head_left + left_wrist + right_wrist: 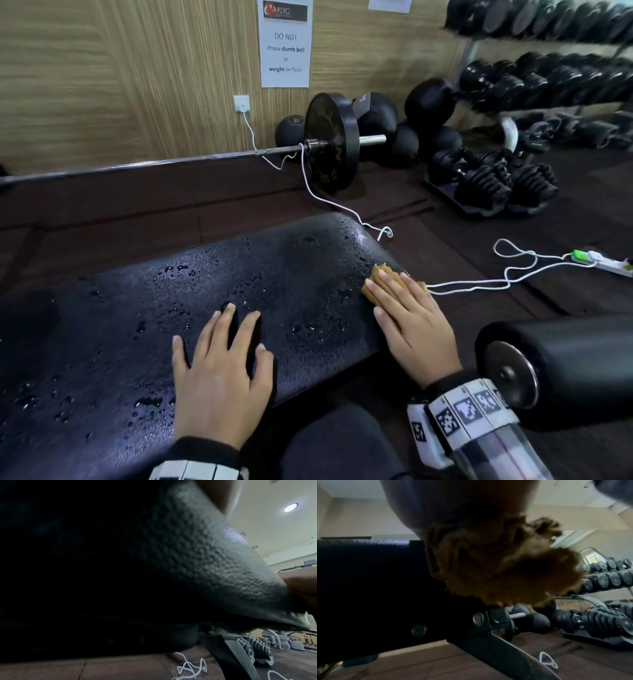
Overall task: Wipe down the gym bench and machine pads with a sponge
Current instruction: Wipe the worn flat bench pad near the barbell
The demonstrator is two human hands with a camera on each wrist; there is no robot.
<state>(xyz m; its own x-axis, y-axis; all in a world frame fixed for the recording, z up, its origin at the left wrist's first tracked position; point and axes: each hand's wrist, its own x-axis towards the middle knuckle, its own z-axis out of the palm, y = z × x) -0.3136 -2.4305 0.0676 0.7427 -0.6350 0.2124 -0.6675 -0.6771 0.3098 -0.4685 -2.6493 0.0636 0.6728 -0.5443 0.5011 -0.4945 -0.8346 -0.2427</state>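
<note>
Both wrists, wearing bands with black-and-white markers, are reaching forward from the bottom of the head view. Lying flat on the near part of the black padded worktop (274, 274), the left hand (219, 373) is spreading its fingers wide and straight, holding nothing. Farther right, the right hand (414, 329) is pressing straight fingers down on a brown sponge (380, 277), which is sitting at the right edge of the pad, close to its rounded far corner. In the right wrist view the sponge (505, 568) is bulging out from under the palm and hanging a little over the pad's edge. Water drops are glistening across the pad's pebbled surface. Just right of the right wrist, a black foam roller (561, 363) with a metal end disc is sticking out. On the dark floor beyond, a white cable (479, 284) is running from a wall socket (241, 102) past the pad's corner to a power strip (606, 262). Behind, a barbell (329, 144) is lying along the wooden wall, and dumbbells (493, 181) are sitting near a rack (548, 51).
</note>
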